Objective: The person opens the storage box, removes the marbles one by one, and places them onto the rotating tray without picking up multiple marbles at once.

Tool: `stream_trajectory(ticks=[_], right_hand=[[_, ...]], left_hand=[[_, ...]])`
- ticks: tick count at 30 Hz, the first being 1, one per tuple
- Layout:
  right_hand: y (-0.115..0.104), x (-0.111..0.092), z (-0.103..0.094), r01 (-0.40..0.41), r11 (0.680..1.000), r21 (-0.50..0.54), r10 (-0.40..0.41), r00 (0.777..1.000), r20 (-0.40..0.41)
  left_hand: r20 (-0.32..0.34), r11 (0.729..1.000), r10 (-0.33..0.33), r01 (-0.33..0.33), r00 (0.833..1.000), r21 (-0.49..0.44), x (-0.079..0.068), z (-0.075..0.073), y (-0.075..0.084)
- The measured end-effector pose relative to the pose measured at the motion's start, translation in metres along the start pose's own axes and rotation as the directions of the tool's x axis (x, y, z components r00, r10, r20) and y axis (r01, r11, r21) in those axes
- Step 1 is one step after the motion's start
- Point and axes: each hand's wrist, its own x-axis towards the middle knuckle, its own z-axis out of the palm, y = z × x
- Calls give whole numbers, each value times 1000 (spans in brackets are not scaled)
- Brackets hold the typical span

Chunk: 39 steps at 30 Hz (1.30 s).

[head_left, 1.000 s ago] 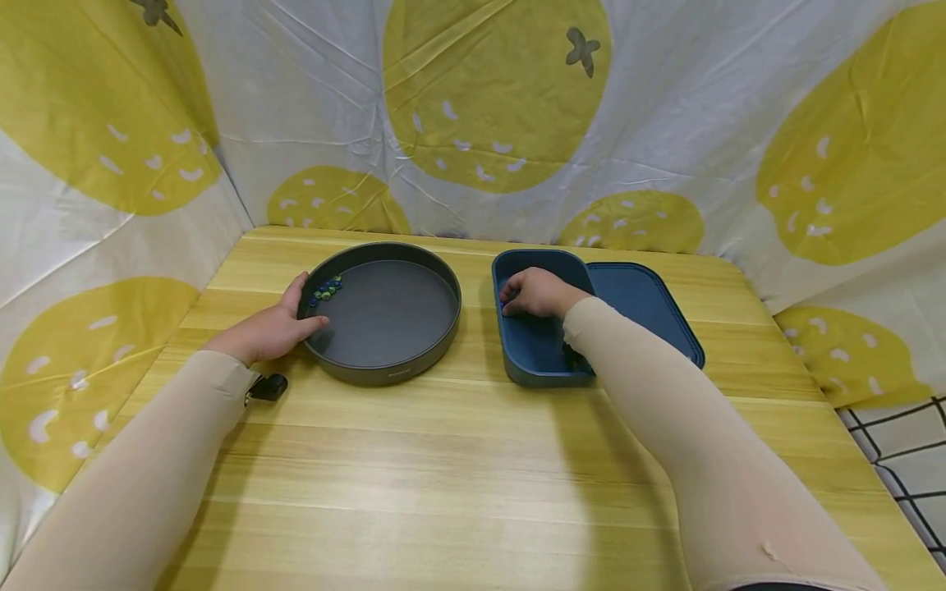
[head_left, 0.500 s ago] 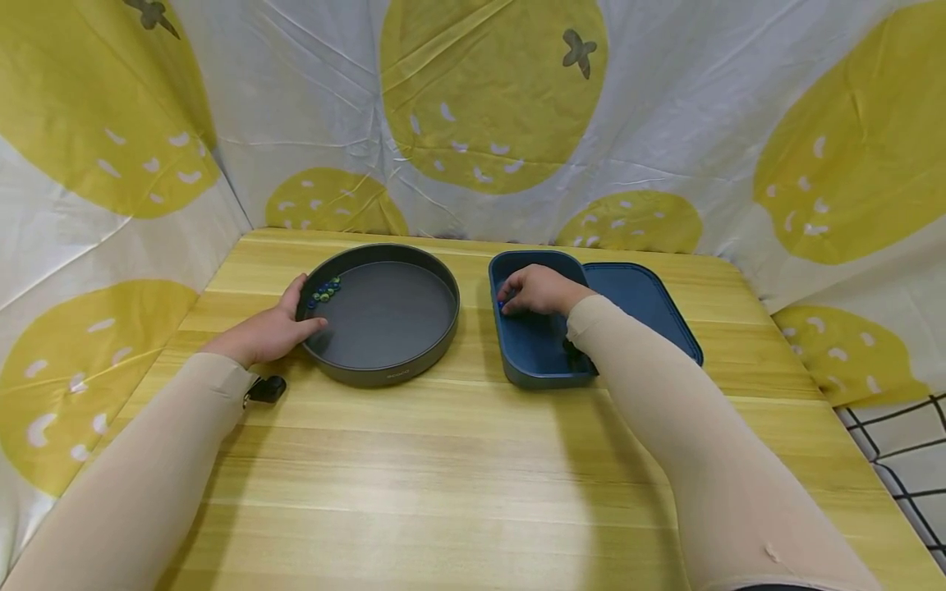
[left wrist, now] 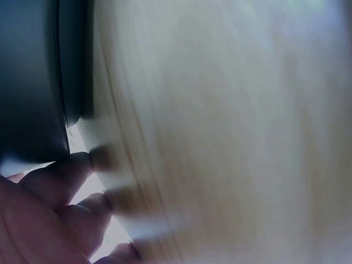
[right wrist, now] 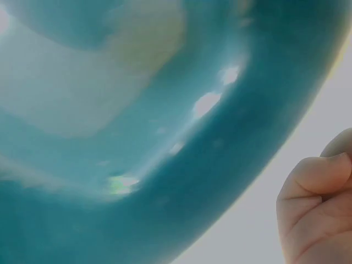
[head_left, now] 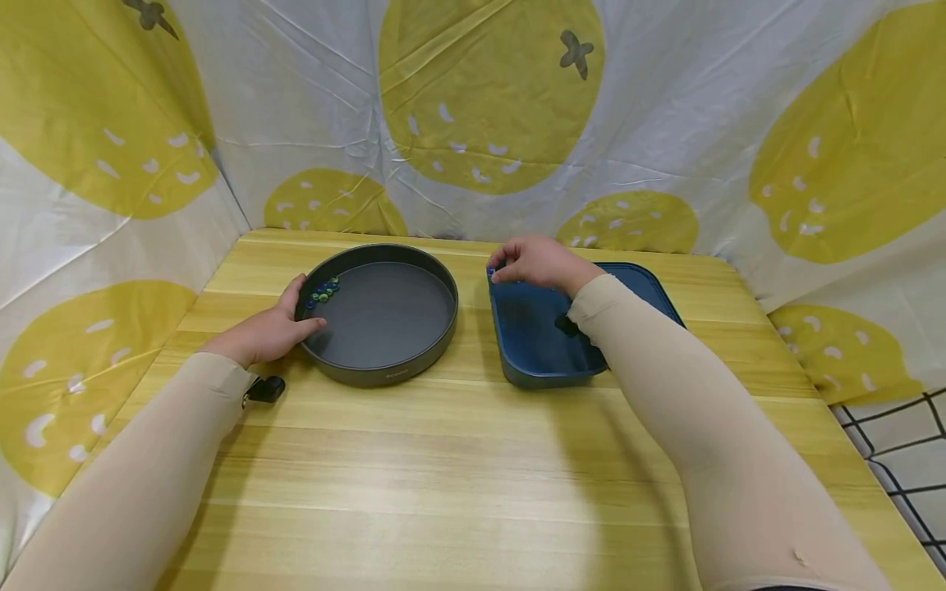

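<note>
In the head view a round dark grey cake pan (head_left: 384,328) stands on the left. Several small blue and green marbles (head_left: 322,294) lie inside it against its left wall. My left hand (head_left: 266,332) grips the pan's left rim, thumb over the inside and fingers outside; in the left wrist view, fingertips (left wrist: 99,203) touch the table beside the pan. Between thumb and fingertips my right hand (head_left: 539,263) pinches a small blue marble (head_left: 491,270), over the far left corner of a dark blue rectangular box (head_left: 543,345). The right wrist view shows curled fingers (right wrist: 313,181) beyond the box wall.
A dark blue lid (head_left: 643,283) lies to the right of the box, partly behind my right forearm. The wooden table (head_left: 414,476) is bounded by a white and yellow patterned cloth (head_left: 473,205) at the back and left. A black wire grid (head_left: 902,451) stands at the right edge.
My right hand has risen from inside the box to its far left rim, with the blue marble between its fingers. My left hand stays on the pan.
</note>
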Motion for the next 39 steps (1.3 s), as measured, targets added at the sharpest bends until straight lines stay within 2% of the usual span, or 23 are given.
stream_trajectory(ticks=[4, 10, 13, 16, 20, 23, 27, 33, 39], right_hand=[[-29, 0, 6, 64, 997, -38, -63, 998, 17], [-66, 9, 27, 164, 984, -75, -159, 985, 63], [-77, 12, 35, 195, 979, -59, -190, 978, 84], [-80, 13, 37, 195, 980, -38, -191, 978, 88], [-67, 8, 26, 153, 988, -9, -152, 987, 46], [-47, 2, 14, 107, 994, 11, -107, 994, 0], [-15, -3, 4, 42, 999, 30, -41, 999, -24], [23, -2, 0, -35, 999, -10, 35, 999, -33], [39, -2, -1, -142, 985, -98, 141, 990, -22]], left_hand=[[0, 1000, 1, -1, 1000, -5, 0, 0, 0], [-1, 1000, 0, 0, 1000, 4, -2, 0, 1], [-4, 1000, -3, 3, 1000, 6, -2, 1, 2], [-3, 1000, -5, 5, 1000, 7, -2, 1, 2], [0, 1000, -2, 2, 1000, 9, -3, 1, 2], [0, 1000, 6, -6, 1000, 11, -3, 0, 3], [2, 1000, 12, -12, 1000, 8, -3, -1, 2], [5, 1000, 9, -9, 1000, -14, -2, -1, 2], [6, 1000, 6, -6, 1000, -17, -1, 0, 2]])
